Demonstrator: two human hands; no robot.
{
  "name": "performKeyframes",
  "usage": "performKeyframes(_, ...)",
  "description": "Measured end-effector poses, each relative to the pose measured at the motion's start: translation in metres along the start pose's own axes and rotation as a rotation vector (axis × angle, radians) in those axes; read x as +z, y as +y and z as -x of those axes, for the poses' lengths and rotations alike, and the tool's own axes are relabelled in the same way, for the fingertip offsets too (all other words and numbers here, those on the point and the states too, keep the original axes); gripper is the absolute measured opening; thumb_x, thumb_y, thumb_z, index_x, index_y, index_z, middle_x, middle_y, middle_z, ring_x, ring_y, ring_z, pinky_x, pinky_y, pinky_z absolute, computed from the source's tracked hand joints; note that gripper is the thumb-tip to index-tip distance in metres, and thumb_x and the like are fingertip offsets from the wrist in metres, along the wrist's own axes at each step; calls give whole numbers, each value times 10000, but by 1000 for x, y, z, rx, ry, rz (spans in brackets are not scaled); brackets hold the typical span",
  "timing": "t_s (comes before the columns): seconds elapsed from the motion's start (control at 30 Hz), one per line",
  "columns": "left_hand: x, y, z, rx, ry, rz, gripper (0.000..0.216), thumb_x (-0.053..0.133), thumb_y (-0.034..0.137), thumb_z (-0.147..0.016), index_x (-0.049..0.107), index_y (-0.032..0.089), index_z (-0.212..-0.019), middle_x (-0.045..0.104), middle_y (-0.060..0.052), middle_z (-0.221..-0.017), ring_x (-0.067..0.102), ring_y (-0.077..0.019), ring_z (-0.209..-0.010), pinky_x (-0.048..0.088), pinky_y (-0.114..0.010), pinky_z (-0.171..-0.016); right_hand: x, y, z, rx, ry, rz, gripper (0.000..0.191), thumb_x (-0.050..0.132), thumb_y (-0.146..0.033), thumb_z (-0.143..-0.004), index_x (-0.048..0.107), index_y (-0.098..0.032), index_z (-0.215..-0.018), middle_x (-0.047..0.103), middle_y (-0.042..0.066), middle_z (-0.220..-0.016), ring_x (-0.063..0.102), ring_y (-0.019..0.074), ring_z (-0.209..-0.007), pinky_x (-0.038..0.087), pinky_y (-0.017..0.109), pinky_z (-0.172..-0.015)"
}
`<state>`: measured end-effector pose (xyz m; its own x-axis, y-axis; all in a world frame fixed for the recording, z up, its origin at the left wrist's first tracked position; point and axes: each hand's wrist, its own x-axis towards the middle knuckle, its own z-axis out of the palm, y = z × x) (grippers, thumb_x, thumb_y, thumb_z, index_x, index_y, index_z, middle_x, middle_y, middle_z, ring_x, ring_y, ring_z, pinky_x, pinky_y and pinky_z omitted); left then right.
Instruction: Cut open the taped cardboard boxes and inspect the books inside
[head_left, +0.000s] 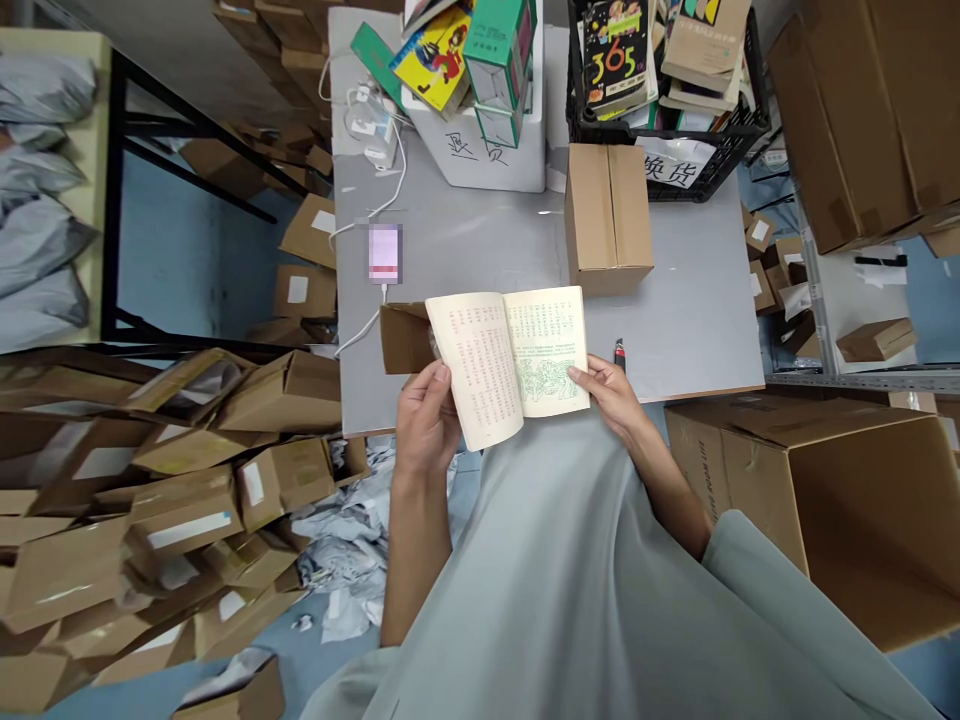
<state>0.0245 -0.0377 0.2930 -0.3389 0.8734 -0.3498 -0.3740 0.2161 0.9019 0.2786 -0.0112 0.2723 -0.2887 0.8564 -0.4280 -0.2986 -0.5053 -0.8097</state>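
An open book (480, 365) is spread between my two hands, above the near edge of the table. Its left page carries reddish print; the right page has green print and a green drawing. My left hand (429, 415) grips the left edge, thumb near the page border. At the lower right corner, my right hand (606, 390) pinches the page side with its thumb on top. Behind the book's left side stands an open small cardboard box (405, 338), partly covered. Just beyond my right hand lies a red and black box cutter (619, 354).
On the grey table (480, 240) are a closed carton (609, 215), a phone (385, 252) on a white cable, a white bin (487, 165) of books and a black crate (705, 175) of books. Cartons (187, 510) pile up at left; a large open box (750, 430) stands right.
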Motion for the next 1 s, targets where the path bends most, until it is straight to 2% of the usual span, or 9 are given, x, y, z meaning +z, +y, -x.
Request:
performKeyframes(0.27,8,-7,7,21,-5,20,503,975,640,-772,842,225,-1021,865,-77,-1029,827,-280,-1083,665,-365,-958,-4,0,2,-3,-10,28,559,964,-633,-779,857,-268,-1189,880,51,-1189,778,315,-1255,653,414,-1015)
performKeyframes(0.5,10,-6,10,-26,-15,6,503,969,620,-780,842,218,-1053,868,-98,-1050,825,-302,-1104,672,-377,-922,-7,4,5,17,-2,52,611,953,-642,-778,838,-266,-1245,878,61,-1188,789,314,-1216,666,393,-928)
performKeyframes(0.83,8,-2,18,-12,14,11,490,962,635,-785,848,230,-1037,869,-81,-1046,827,-284,-1065,668,-360,-902,-5,8,8,10,-16,25,599,957,-639,-772,846,-271,-1232,878,64,-1192,793,311,-1221,666,415,-961)
performKeyframes(1.0,4,-1,20,-9,-20,22,456,944,631,-824,858,241,-1045,863,-83,-1088,819,-282,-1090,669,-359,-920,-1,9,9,25,3,46,632,961,-665,-757,846,-276,-1241,882,60,-1184,797,320,-1208,665,417,-960)
